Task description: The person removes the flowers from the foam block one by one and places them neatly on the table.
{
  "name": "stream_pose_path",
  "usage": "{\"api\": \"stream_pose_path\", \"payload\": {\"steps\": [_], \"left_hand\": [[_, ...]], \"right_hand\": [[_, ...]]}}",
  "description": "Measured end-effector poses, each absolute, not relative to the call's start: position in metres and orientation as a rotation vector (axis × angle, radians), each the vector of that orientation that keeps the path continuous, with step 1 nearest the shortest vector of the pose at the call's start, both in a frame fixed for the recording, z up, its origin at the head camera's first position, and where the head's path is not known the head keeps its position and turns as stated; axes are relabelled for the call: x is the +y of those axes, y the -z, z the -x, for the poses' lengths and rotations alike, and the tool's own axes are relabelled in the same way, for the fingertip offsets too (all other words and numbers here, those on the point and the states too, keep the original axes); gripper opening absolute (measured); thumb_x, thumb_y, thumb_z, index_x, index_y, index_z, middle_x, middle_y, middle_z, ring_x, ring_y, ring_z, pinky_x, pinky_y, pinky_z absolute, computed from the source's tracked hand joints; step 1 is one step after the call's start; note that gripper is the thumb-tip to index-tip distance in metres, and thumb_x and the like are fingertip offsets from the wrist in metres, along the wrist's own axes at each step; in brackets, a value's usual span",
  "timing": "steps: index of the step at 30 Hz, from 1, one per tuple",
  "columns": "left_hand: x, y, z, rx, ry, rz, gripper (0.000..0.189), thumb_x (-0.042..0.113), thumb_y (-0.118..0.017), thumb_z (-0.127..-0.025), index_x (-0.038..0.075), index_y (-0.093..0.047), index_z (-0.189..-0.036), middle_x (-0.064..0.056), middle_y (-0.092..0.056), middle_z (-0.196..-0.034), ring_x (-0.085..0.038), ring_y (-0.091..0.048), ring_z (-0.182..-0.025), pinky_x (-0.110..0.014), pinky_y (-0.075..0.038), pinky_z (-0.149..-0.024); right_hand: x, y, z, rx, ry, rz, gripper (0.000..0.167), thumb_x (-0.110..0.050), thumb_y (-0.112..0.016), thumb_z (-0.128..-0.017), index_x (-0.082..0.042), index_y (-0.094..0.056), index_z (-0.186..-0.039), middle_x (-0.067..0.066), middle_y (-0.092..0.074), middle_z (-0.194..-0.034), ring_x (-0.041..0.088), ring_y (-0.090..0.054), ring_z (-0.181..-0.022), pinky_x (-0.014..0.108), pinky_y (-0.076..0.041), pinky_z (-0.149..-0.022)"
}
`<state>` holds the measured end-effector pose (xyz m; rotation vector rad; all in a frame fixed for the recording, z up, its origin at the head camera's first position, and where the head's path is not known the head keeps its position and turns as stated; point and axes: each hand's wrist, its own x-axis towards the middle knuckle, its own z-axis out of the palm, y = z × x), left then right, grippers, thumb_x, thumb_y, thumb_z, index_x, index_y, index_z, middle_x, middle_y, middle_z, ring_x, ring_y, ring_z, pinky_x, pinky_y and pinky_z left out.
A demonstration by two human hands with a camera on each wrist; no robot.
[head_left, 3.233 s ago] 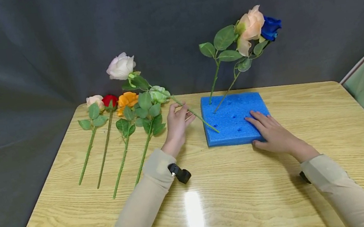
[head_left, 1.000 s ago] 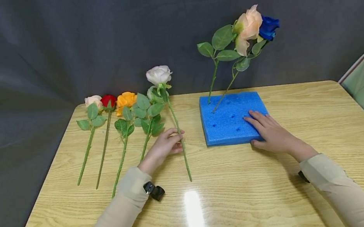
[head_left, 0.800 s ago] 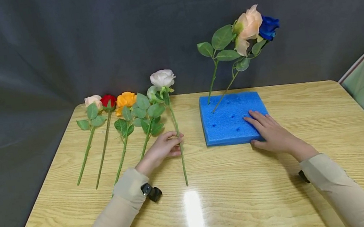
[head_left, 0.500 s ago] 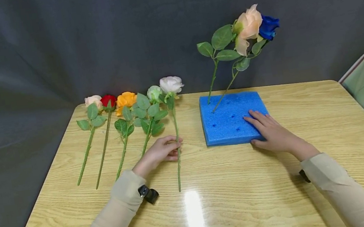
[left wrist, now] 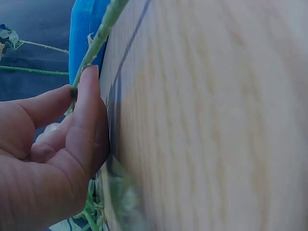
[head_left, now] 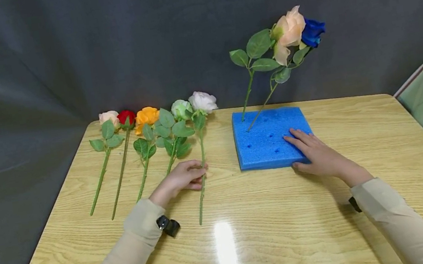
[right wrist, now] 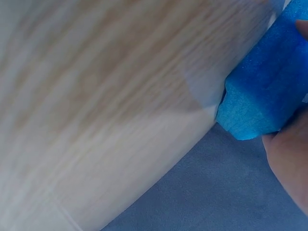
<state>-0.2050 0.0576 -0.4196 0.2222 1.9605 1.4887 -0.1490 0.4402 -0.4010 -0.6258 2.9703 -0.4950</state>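
In the head view my left hand (head_left: 181,179) pinches the green stem of a white rose (head_left: 203,101) between thumb and fingers. The rose's bloom reaches the table's far edge beside a pale green rose (head_left: 181,109), and its stem slants down toward me. Up close, the left wrist view has the thumb and index finger on the stem (left wrist: 100,36), low over the wood. My right hand (head_left: 316,153) lies with fingers spread on the near right corner of a blue foam block (head_left: 260,154). A peach rose (head_left: 291,31) and a blue rose (head_left: 312,33) stand tilted in the block's far left part.
Left of the green rose lie an orange rose (head_left: 147,118), a red rose (head_left: 126,117) and a pale pink rose (head_left: 109,119), stems toward me. Small holes mark the foam's top. A dark curtain (head_left: 179,27) hangs behind the wooden table (head_left: 275,232).
My left hand has carried the white rose from over the foam leftward and lowered it beside the green rose; lately its stem end swung left. The right hand has stayed on the foam.
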Motion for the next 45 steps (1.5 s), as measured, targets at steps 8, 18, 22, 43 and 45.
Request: {"api": "stream_pose_path", "payload": {"steps": [8, 18, 22, 43, 45], "left_hand": [[0.049, 0.417, 0.205, 1.992, -1.452, -0.203, 0.040, 0.008, -0.048, -0.100, -0.007, -0.044, -0.137, -0.002, -0.059, -0.088, -0.005, -0.054, -0.072, -0.019, -0.058, -0.066], [0.049, 0.416, 0.209, 2.068, -1.384, -0.162, 0.050, 0.010, -0.052, -0.098, -0.008, -0.035, -0.142, -0.028, -0.053, -0.132, -0.011, -0.061, -0.082, -0.020, -0.058, -0.067], [0.047, 0.415, 0.209, 2.081, -1.371, -0.191, 0.051, 0.009, -0.054, -0.097, -0.008, -0.036, -0.142, -0.029, -0.054, -0.131, -0.025, -0.066, -0.098, -0.025, -0.060, -0.074], [0.043, 0.411, 0.207, 2.128, -1.340, -0.223, 0.051, 0.007, -0.055, -0.095, -0.006, -0.038, -0.141, -0.029, -0.052, -0.129, -0.033, -0.063, -0.106, -0.032, -0.060, -0.078], [0.043, 0.410, 0.207, 2.128, -1.341, -0.224, 0.050, 0.007, -0.055, -0.095, -0.006, -0.039, -0.141, -0.028, -0.053, -0.128, -0.033, -0.063, -0.107, -0.031, -0.060, -0.077]], "right_hand": [[0.442, 0.401, 0.150, 2.952, 0.519, 0.634, 0.071, -0.019, -0.066, -0.089, 0.000, -0.030, -0.147, 0.029, -0.017, -0.155, 0.053, -0.015, -0.141, 0.065, -0.014, -0.115], [0.443, 0.400, 0.151, 2.955, 0.538, 0.637, 0.070, -0.020, -0.067, -0.089, 0.000, -0.032, -0.146, 0.030, -0.018, -0.155, 0.054, -0.017, -0.140, 0.067, -0.017, -0.113], [0.443, 0.401, 0.151, 2.956, 0.543, 0.634, 0.070, -0.020, -0.066, -0.089, 0.000, -0.032, -0.146, 0.030, -0.018, -0.154, 0.054, -0.017, -0.140, 0.067, -0.017, -0.113], [0.433, 0.394, 0.153, 2.998, 0.495, 0.541, 0.064, -0.020, -0.065, -0.086, 0.000, -0.040, -0.142, 0.030, -0.024, -0.152, 0.054, -0.024, -0.137, 0.069, -0.026, -0.108], [0.432, 0.394, 0.153, 3.000, 0.493, 0.531, 0.065, -0.021, -0.065, -0.086, 0.000, -0.040, -0.142, 0.030, -0.024, -0.152, 0.054, -0.024, -0.137, 0.069, -0.027, -0.108]]}}
